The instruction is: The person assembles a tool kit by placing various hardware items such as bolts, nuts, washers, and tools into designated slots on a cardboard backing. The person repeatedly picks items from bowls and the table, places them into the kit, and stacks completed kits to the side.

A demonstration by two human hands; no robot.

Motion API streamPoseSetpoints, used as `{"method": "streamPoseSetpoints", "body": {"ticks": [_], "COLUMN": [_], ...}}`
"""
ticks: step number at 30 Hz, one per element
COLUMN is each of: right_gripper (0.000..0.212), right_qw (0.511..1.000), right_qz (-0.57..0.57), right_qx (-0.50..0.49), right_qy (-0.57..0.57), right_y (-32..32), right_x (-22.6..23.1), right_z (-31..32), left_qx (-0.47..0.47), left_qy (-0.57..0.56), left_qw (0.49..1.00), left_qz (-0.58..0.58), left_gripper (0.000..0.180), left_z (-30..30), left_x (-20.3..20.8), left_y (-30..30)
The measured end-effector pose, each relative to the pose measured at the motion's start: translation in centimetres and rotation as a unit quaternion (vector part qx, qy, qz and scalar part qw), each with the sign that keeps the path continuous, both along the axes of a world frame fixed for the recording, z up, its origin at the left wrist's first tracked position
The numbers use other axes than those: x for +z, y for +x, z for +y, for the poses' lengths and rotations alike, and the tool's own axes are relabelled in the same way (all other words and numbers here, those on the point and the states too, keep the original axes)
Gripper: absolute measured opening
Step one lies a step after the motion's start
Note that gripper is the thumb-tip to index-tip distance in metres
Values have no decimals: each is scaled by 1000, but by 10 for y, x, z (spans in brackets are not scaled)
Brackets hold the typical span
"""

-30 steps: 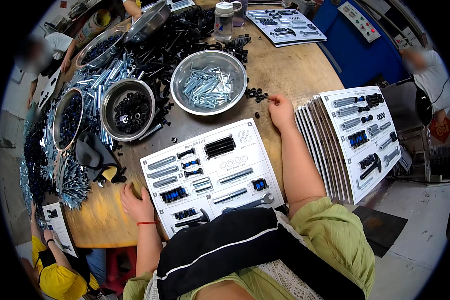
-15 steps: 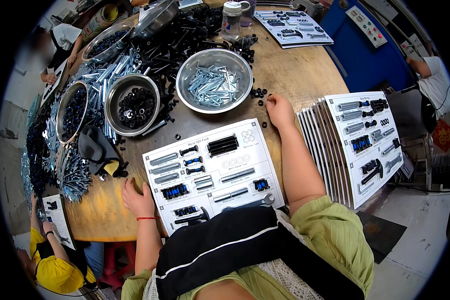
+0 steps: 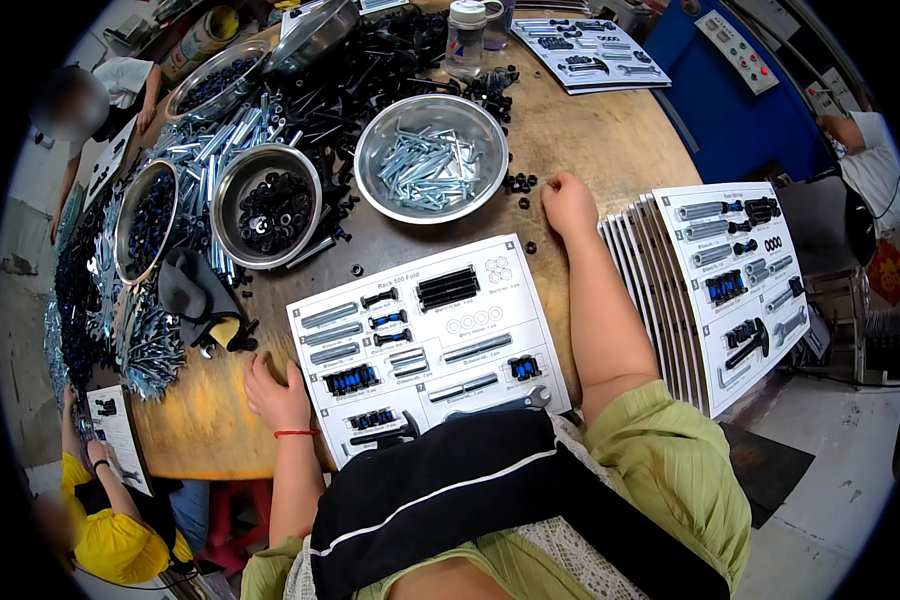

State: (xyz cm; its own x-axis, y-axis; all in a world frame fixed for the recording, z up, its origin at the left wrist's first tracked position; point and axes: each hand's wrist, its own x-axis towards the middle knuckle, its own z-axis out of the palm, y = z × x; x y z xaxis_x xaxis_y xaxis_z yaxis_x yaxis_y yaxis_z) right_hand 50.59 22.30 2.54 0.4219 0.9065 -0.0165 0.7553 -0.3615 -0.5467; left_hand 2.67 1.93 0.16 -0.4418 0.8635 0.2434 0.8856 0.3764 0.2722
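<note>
The left hand (image 3: 278,400) lies near the surface's (image 3: 200,430) front edge, fingers a little spread, thumb just beside the white board (image 3: 427,322). A bump from that thumb could push the board crooked. The small black nuts (image 3: 520,184) sit loose, just right of the steel bowl (image 3: 370,145). They could roll away if the right hand (image 3: 570,205) knocks them. That hand is curled near them; I can't tell if it pinches anything. A swing of its arm could hit the stack of boards (image 3: 696,305) by the surface's right edge and tip it.

The board lies flat by the front edge, a bit tilted. It has gray tubes, dark bolts and a wrench, split into boxes by thin lines. Its ring shapes at the top right corner look bare. The nuts are dark and chunky.
</note>
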Motion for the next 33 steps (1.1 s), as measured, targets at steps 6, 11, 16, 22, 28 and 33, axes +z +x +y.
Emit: {"method": "streamPoseSetpoints", "body": {"ticks": [6,11,16,22,28,33], "right_gripper": [22,28,25,25,34,40], "right_qw": [998,996,997,998,991,987], "right_qz": [-43,-32,-26,-45,-74,9], "right_qx": [-32,80,59,23,78,159], "right_qy": [42,8,-42,-35,75,18], "right_y": [10,-27,-28,-21,5,9], "right_x": [-10,10,16,17,-5,1], "right_z": [3,-17,-16,-11,-11,-8], "left_qx": [6,6,0,4,1,4], "left_qy": [-9,8,7,8,14,5], "left_qw": [1000,1000,1000,1000,1000,1000], "left_qz": [3,8,13,7,12,13], "left_gripper": [45,45,45,45,45,45], "left_z": [-1,0,-2,-1,0,-2], "left_x": [1,-1,1,2,-2,-2], "left_y": [4,0,3,2,-2,-2]}}
